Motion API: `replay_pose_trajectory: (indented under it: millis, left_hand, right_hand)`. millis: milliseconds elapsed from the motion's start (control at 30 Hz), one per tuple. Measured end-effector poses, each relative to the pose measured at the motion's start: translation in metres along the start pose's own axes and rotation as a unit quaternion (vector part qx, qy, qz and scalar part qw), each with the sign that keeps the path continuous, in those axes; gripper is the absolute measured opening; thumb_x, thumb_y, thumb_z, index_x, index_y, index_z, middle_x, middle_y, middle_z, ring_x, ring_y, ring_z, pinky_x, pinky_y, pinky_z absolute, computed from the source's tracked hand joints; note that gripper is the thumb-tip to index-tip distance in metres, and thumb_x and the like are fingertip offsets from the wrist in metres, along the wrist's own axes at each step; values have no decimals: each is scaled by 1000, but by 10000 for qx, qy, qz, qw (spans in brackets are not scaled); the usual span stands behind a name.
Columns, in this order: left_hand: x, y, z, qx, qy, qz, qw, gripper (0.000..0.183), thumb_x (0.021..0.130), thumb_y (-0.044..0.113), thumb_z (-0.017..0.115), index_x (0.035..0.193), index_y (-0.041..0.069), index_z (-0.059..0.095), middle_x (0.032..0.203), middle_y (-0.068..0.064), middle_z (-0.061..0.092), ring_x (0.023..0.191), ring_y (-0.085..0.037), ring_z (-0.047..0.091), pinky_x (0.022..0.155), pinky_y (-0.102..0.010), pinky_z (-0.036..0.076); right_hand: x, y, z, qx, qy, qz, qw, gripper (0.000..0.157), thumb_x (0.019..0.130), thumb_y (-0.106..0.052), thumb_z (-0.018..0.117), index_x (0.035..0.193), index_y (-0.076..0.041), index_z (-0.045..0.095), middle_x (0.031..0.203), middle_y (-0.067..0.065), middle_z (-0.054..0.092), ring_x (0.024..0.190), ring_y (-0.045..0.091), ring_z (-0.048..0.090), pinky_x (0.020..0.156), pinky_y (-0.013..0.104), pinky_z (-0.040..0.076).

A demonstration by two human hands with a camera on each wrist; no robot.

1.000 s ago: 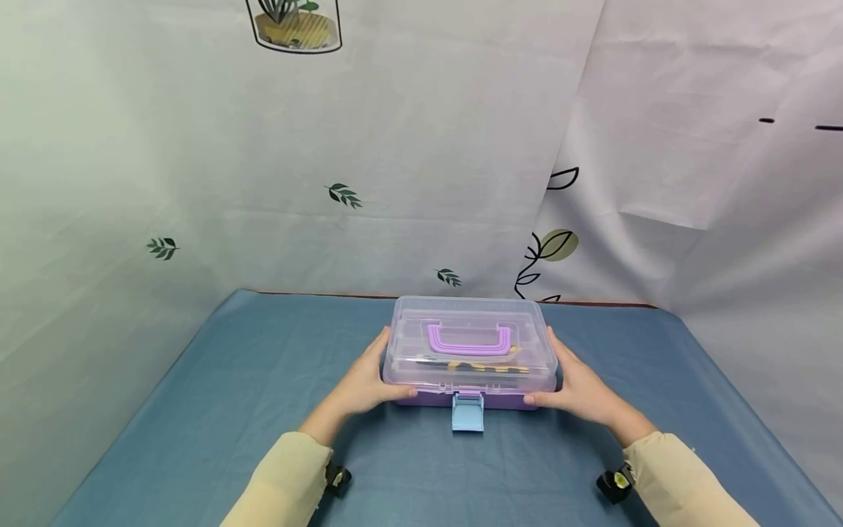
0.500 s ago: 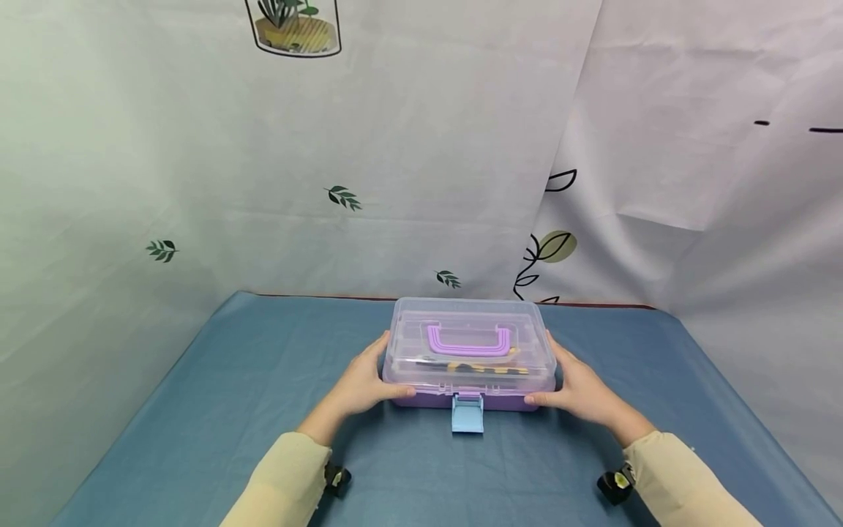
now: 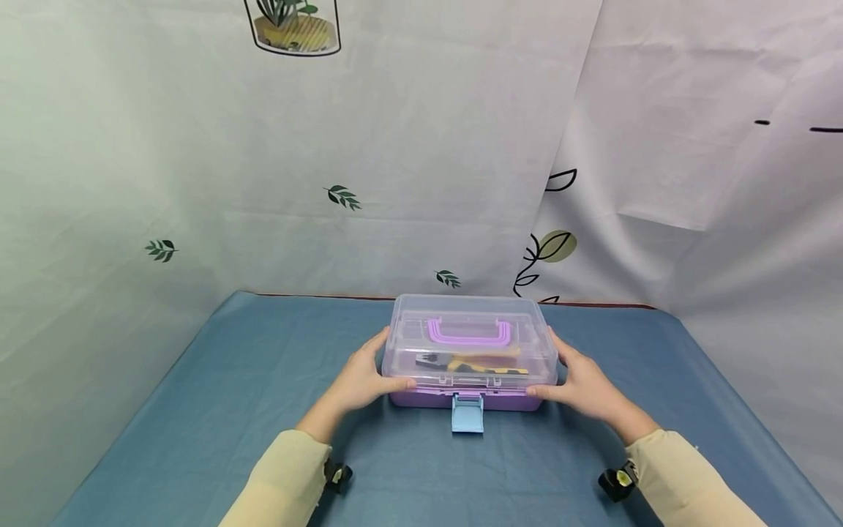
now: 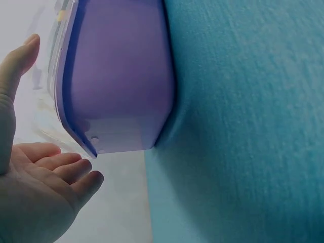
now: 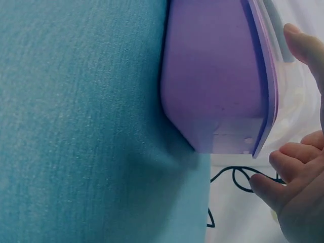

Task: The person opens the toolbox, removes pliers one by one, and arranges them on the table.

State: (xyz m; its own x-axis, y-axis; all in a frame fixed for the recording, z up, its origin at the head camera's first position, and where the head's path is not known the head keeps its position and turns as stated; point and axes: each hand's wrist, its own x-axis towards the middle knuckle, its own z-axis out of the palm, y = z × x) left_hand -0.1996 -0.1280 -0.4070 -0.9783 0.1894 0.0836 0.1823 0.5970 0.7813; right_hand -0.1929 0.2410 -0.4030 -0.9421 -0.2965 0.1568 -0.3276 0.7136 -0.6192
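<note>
Box (image 3: 421,400), purple, with clear lid (image 3: 469,307), on blue-covered desk (image 3: 197,424); left hand (image 3: 361,377) and right hand (image 3: 582,384) each grip a lid end between thumb and fingers; we judge the lid light, stiff, rather slippery, crackable, best held low at both ends.

Lid (image 3: 469,307): clear plastic, smooth, glossy where you see it catch light.
Box base (image 4: 119,66): opaque plastic; your wrist views show it smooth, with a soft sheen.
Handle (image 3: 469,341): smooth plastic.
Latch (image 3: 467,417): smooth plastic.
Table cover (image 3: 217,410): cloth, matt, its weave slightly rough in your close views.
Backdrop (image 3: 408,132): printed matt cloth, creased to your right.
Your sleeves (image 3: 282,479): matt cloth.
</note>
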Motion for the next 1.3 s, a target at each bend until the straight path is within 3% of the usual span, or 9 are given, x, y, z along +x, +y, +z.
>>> replay_pose_trajectory:
  millis: [333,800,1033,1300]
  left_hand:
    - [0,7,-3,-317,294,228,9988,102,69,37,83,148,4,28,151,-18,33,139,-35,30,111,-52,33]
    - [-5,12,-5,-743,965,914,9883,85,72,26,83,143,9,41,146,-12,43,134,-31,41,109,-51,36]
    - [-2,9,-5,-801,1115,1426,9802,78,76,19,79,142,2,41,143,-16,46,129,-30,48,103,-44,44]
    - [3,10,-5,-763,1378,1688,9730,71,78,15,76,138,-4,43,140,-20,47,127,-31,49,94,-39,51]
  right_hand:
    - [0,-7,-4,107,352,81,9993,103,74,-44,77,151,-7,20,149,26,32,124,49,45,95,59,45]
    - [3,-7,-1,353,1195,-173,9921,82,76,-30,79,143,-3,39,127,22,59,113,36,60,88,49,52]
    - [5,-7,-1,418,1373,-101,9896,77,77,-30,78,140,-1,44,127,22,59,113,35,60,88,47,52]
    - [9,-10,-5,432,1625,-105,9857,69,78,-27,78,135,1,50,123,21,62,109,33,62,86,45,52]
